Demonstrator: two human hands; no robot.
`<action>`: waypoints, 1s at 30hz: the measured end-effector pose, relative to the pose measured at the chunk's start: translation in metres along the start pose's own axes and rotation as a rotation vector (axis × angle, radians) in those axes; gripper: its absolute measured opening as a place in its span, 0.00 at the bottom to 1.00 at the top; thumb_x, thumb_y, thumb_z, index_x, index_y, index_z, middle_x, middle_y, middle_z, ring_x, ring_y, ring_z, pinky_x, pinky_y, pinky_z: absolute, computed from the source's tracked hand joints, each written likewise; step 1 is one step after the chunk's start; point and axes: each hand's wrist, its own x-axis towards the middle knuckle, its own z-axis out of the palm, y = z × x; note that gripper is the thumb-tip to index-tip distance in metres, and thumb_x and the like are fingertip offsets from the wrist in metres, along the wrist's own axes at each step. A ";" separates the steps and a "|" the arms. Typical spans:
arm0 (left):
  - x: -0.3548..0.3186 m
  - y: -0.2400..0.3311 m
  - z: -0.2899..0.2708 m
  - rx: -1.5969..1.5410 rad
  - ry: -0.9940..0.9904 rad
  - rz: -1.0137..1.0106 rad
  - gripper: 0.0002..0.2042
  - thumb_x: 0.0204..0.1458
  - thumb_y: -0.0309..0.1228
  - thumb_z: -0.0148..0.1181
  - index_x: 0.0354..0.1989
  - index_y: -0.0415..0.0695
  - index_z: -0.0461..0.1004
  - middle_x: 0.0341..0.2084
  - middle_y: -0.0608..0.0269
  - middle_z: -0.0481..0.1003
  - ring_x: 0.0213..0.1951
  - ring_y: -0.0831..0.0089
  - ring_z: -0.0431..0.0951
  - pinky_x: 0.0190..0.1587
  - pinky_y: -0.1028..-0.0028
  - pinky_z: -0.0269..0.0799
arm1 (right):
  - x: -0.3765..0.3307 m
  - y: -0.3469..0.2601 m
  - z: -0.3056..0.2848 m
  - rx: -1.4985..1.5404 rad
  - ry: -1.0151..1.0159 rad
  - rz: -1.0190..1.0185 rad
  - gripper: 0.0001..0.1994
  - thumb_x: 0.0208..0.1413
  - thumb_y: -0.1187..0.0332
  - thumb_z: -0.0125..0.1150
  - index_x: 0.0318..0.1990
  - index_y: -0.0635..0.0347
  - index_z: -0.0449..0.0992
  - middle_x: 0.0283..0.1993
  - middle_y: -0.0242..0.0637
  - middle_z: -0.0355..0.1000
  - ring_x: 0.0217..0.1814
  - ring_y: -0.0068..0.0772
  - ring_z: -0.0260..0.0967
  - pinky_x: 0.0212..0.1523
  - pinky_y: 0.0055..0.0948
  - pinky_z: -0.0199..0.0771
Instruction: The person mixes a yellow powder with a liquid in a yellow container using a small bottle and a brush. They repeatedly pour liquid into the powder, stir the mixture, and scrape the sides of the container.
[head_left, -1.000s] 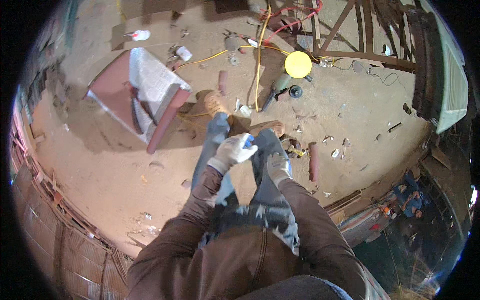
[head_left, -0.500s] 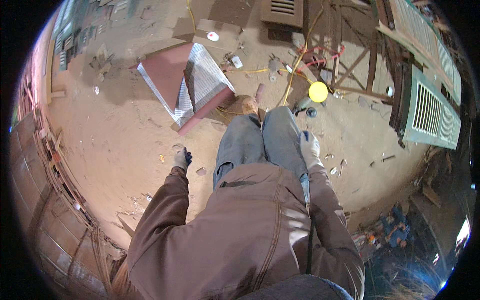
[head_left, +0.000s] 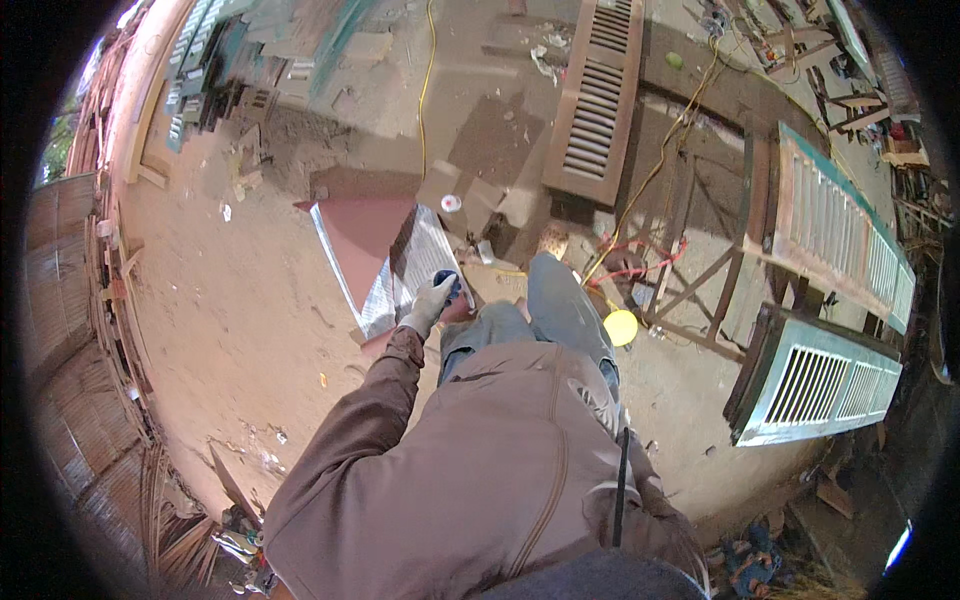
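My left hand (head_left: 428, 304), in a pale glove with dark blue fingers, is raised in front of my left thigh. Its fingers are loosely curled and a little apart, and I see nothing held in them. From this view the hand overlaps the right edge of a reddish-brown sheet (head_left: 362, 228) lined with printed paper (head_left: 424, 252), on the ground. Whether the glove touches that sheet cannot be made out. My right arm (head_left: 652, 492) hangs by my side, its hand hidden from view.
A brown louvred shutter (head_left: 592, 105) lies ahead. To the right are a pale green louvred shutter (head_left: 815, 388), another shutter (head_left: 835, 220) and a wooden frame (head_left: 712, 300). A yellow round object (head_left: 620, 327) sits near my right leg. Yellow cord (head_left: 428, 92) and red cord (head_left: 640, 268) cross the ground.
My left hand has swung forward and up toward the printed paper. My right hand has gone out of sight. My legs have stepped, and the shutters and sheet have shifted in view.
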 end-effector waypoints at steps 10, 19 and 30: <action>0.070 0.078 -0.036 -0.300 0.109 -0.063 0.14 0.60 0.38 0.62 0.45 0.40 0.77 0.29 0.60 0.78 0.32 0.71 0.80 0.33 0.72 0.75 | 0.222 -0.257 -0.350 0.397 0.575 -0.424 0.15 0.65 0.57 0.56 0.46 0.59 0.79 0.38 0.48 0.79 0.42 0.49 0.78 0.43 0.45 0.76; 0.211 0.142 -0.092 0.500 -0.107 -0.440 0.14 0.59 0.43 0.61 0.39 0.44 0.78 0.30 0.59 0.79 0.28 0.69 0.77 0.30 0.66 0.74 | 0.280 -0.486 -0.529 0.285 0.664 -0.615 0.16 0.64 0.52 0.58 0.46 0.52 0.78 0.43 0.48 0.79 0.45 0.58 0.75 0.49 0.53 0.74; 0.564 0.715 -0.200 0.351 0.480 0.467 0.17 0.59 0.43 0.58 0.41 0.39 0.78 0.34 0.51 0.81 0.40 0.56 0.81 0.46 0.60 0.73 | 0.369 -0.597 -0.578 0.444 0.355 -0.019 0.21 0.61 0.51 0.57 0.46 0.60 0.82 0.46 0.52 0.80 0.52 0.55 0.76 0.53 0.47 0.74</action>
